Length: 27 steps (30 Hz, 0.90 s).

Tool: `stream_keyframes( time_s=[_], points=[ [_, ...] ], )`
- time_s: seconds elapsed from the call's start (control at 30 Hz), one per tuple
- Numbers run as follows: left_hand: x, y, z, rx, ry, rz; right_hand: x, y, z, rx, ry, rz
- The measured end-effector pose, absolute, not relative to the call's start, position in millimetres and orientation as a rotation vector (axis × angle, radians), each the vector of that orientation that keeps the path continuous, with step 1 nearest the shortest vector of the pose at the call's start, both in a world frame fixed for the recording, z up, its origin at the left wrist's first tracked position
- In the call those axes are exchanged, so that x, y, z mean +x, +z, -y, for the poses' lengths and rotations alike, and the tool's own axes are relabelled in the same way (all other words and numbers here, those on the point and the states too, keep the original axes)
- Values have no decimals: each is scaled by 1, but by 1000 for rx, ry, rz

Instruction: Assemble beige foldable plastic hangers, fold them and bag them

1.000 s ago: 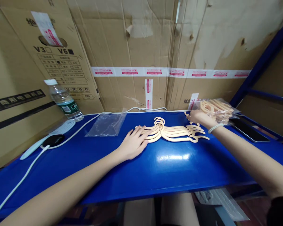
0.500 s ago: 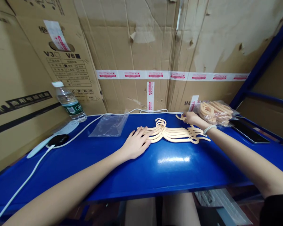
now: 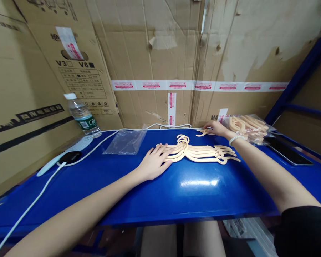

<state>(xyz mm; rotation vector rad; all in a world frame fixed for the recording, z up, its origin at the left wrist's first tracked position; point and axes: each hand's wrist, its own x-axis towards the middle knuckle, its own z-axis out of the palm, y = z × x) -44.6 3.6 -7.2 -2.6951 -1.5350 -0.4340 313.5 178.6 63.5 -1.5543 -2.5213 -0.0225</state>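
Note:
Several beige plastic clothes hangers (image 3: 199, 153) lie stacked and overlapping on the blue table (image 3: 160, 196), their hooks pointing to the back. My left hand (image 3: 153, 166) rests flat on the left arms of the stack, fingers spread, covering part of them. Toward the table's back edge, my right hand (image 3: 215, 128) has its fingers closed on another beige hanger (image 3: 202, 132); only its left part shows past the fingers. Just right of that wrist is a clear bag (image 3: 250, 128) with more beige hangers in it.
A flat clear plastic bag (image 3: 125, 141) lies left of the stack. Farther left stand a water bottle (image 3: 84, 116), a pale blue handled object (image 3: 52, 159) and a black device (image 3: 69, 157) on a white cable (image 3: 40, 196). A phone (image 3: 287, 150) lies right; cardboard (image 3: 155, 60) walls the back.
My right hand has shifted slightly left along the back edge with the hanger. My left hand stays on the stack. The view has turned a little.

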Motion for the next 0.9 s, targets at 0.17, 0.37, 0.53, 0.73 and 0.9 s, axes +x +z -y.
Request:
stream_keyframes(
  time_s=[0.17,0.37,0.53,0.73,0.9],
  points=[
    [-45,-6,-3,-2702,-409,1533,315,73,-170,-1558,-23,2492],
    [-43,-5,-5,-2682,-405,1531,299,69,-106,-1405,28,2581],
    [-38,-7,-5,-2635,-451,1576,266,19,-43,-1340,-165,2604],
    [-36,-12,-14,-2642,-416,1583,268,-3,-51,-1320,-138,2691],
    [-44,-14,-25,-2687,-480,1512,277,7,-76,-1299,-89,2721]
  ],
)
